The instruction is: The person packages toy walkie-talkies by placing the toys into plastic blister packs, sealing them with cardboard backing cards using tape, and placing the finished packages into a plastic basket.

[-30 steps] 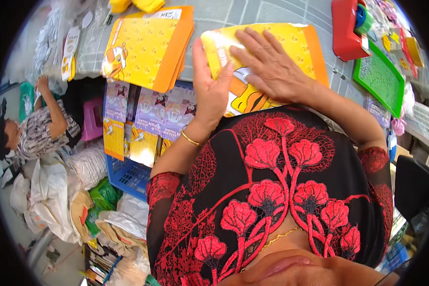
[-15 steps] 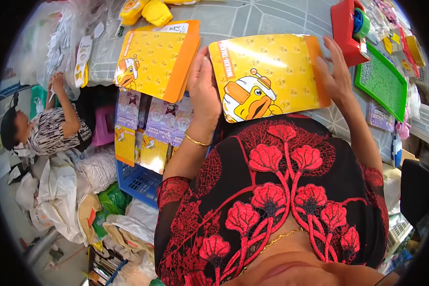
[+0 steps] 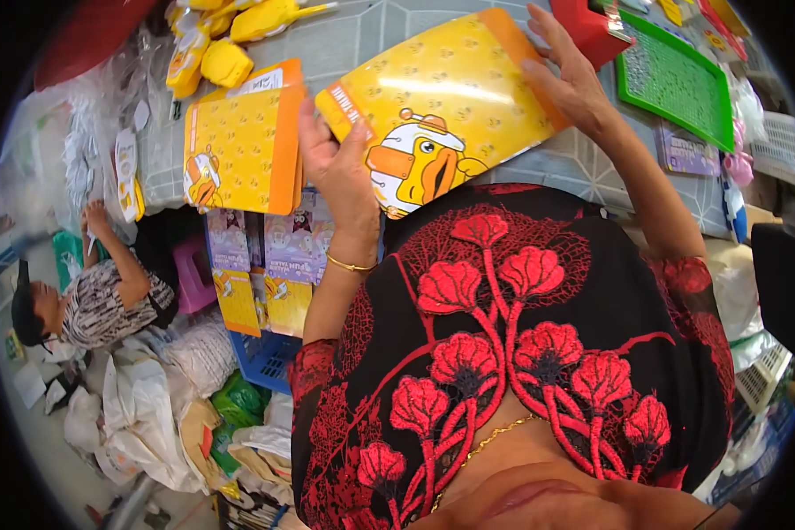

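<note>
Between my hands is a yellow printed card (image 3: 442, 97) with a duck picture and an orange strip along its right end. It is tilted, right end higher, and slightly bowed. My left hand (image 3: 340, 177) grips its left edge, thumb near the front face. My right hand (image 3: 574, 84) presses the orange end with its fingers stretched along the edge; the exact contact is partly hidden. A matching yellow card (image 3: 238, 146), perhaps a stack, lies on the table just left of my left hand.
A blue crate (image 3: 265, 358) below the table edge holds purple and yellow printed boxes (image 3: 283, 238). Yellow plastic toys (image 3: 227, 64) lie at the far left. A red object (image 3: 592, 31) and a green tray (image 3: 676, 79) stand at right. Another person (image 3: 106, 291) sits at left.
The held card has tilted, its right end rising and its left end swinging lower. Both hands appear farther left in view, and the head view has shifted.
</note>
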Demonstrator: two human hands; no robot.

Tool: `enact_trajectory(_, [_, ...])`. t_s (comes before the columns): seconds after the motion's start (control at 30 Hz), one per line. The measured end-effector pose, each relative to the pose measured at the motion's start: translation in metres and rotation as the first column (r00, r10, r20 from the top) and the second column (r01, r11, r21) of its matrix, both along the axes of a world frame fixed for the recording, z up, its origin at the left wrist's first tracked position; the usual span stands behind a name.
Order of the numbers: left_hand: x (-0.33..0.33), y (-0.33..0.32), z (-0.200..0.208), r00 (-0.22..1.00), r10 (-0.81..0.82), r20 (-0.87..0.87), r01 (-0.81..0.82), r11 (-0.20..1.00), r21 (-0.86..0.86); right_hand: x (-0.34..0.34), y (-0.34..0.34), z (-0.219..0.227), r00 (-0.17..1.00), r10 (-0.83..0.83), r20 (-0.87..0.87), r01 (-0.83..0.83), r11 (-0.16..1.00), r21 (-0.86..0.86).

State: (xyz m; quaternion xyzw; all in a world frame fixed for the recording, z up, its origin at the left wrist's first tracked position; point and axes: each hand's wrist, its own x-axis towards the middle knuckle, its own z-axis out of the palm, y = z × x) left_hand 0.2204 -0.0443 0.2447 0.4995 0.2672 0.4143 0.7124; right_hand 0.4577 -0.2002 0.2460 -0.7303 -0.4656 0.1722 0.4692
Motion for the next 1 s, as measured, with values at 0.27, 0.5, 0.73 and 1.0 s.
enact_trajectory(0.27, [0.014, -0.012, 0.000, 0.980, 0.174, 0.093, -0.172, 0.985, -0.032, -0.059, -0.045, -0.001, 0.980, -0.059, -0.191, 0.036, 0.992, -0.122])
enact_trajectory(0.5, [0.000, -0.032, 0.015, 0.993, -0.018, -0.119, 0.006, 0.995, -0.104, -0.040, -0.004, -0.008, 0.965, -0.158, -0.211, 0.164, 0.986, 0.009])
enact_trajectory(0.73, [0.002, -0.019, 0.003, 0.982, -0.122, -0.147, 0.108, 0.989, -0.100, -0.011, -0.052, 0.021, 0.936, -0.345, -0.067, 0.350, 0.930, 0.113])
enact_trajectory(1.0, [0.001, -0.020, 0.006, 0.973, -0.154, -0.171, 0.134, 0.983, -0.123, 0.075, -0.065, 0.036, 0.907, -0.408, -0.106, 0.409, 0.913, -0.016])
